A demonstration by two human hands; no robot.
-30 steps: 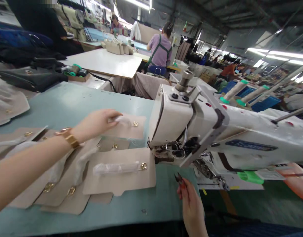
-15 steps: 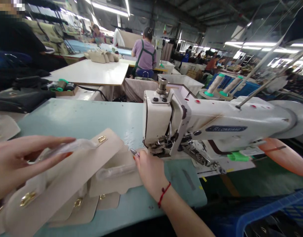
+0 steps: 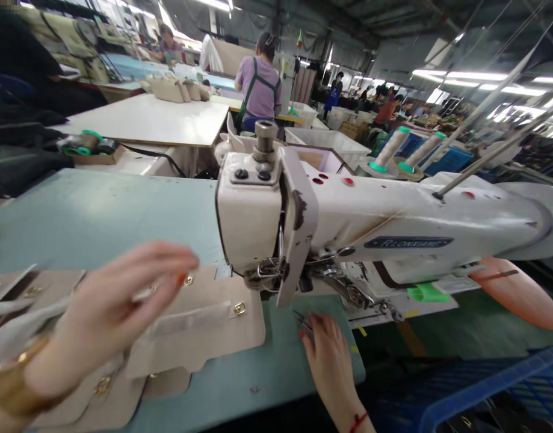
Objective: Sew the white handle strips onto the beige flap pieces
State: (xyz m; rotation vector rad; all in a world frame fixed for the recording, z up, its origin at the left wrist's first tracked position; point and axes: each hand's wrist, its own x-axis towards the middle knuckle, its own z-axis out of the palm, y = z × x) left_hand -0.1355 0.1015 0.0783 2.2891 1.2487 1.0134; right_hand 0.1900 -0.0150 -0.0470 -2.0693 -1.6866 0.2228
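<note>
A left hand (image 3: pixel 127 300) is held, blurred, above beige panels (image 3: pixel 123 400) overlapped on a green table (image 3: pixel 100 216); nothing is seen in its grasp, and whether thumb and fingertips meet cannot be told. By the right hand (image 3: pixel 328 349), small clippers (image 3: pixel 302 320) are gripped — fingers closed about them, low at the tabletop. Between the hands, one panel (image 3: pixel 208 337) is laid flat, wrapped strap (image 3: pixel 190 322) and gold buckle (image 3: pixel 239 309) uppermost, just by the sewing machine (image 3: pixel 339 210). The step in hand is judged to be the handling of panels; for the next move, a light edge grip would be called for — strap undisturbed. Beyond, past a white table (image 3: pixel 136 120), a worker in purple (image 3: pixel 258 90) is seen from behind.
</note>
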